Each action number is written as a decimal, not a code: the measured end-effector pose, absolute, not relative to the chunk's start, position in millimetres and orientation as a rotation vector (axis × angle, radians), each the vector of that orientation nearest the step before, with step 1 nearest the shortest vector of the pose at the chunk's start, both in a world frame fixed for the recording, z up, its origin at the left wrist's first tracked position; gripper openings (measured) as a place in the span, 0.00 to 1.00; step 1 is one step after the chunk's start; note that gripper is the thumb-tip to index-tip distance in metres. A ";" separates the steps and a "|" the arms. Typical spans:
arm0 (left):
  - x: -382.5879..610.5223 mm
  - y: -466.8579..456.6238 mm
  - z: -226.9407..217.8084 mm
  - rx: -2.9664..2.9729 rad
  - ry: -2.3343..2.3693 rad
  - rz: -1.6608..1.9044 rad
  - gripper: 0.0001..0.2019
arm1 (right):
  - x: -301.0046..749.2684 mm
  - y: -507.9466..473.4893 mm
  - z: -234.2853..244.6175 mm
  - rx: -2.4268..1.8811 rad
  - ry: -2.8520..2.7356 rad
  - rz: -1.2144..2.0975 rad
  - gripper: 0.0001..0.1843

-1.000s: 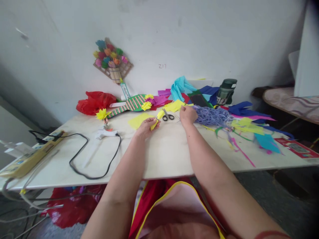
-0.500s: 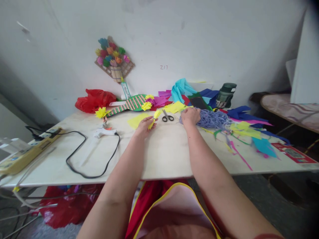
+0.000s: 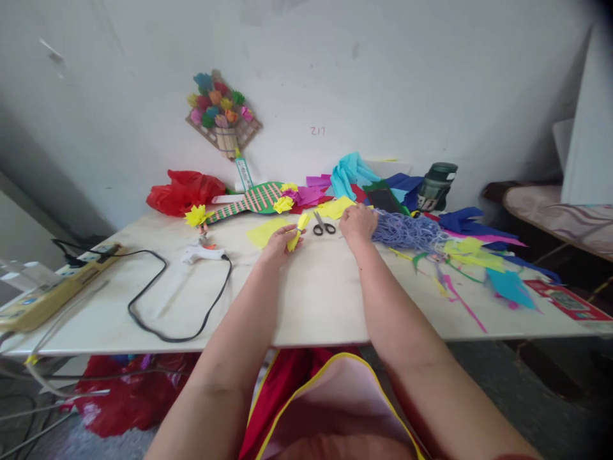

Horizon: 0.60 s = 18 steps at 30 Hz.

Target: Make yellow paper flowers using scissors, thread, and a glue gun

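A gathered piece of yellow crepe paper (image 3: pixel 297 234) is pinched in the fingers of my left hand (image 3: pixel 280 245). My right hand (image 3: pixel 358 222) is closed at the left end of a tangled bundle of purple string (image 3: pixel 407 231); whatever its fingertips hold is hidden. Between the two hands lie black-handled scissors (image 3: pixel 324 225), blades pointing away from me. A flat yellow paper sheet (image 3: pixel 262 232) lies just left of my left hand, and more yellow paper (image 3: pixel 337 207) lies behind the scissors.
A green lute-shaped craft (image 3: pixel 262 199) with paper flowers lies at the back. At left are a white glue gun (image 3: pixel 204 253), its black cord and a power strip (image 3: pixel 57 291). A dark green bottle (image 3: pixel 436 186) stands at back right, near coloured paper scraps (image 3: pixel 510 286).
My right hand has shifted slightly left, away from the purple string bundle. My left hand still holds the yellow paper, which now shows more upright. The view has moved a little.
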State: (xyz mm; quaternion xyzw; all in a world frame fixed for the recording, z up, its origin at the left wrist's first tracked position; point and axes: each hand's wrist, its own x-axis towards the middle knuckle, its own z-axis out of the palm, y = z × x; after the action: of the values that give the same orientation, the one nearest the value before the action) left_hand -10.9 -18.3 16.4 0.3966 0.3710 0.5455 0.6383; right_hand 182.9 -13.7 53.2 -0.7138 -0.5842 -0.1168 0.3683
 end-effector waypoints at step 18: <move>-8.1 -23.1 17.8 0.992 0.674 1.064 0.07 | 141.8 -2.8 28.4 -1.113 -1.219 1.221 0.07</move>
State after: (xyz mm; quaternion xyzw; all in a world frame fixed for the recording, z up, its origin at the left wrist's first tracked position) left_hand -8.1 -23.1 17.8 0.4444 0.3020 0.4770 0.6956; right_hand 141.8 -2.8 28.4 -0.4638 -0.5080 0.5087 0.5177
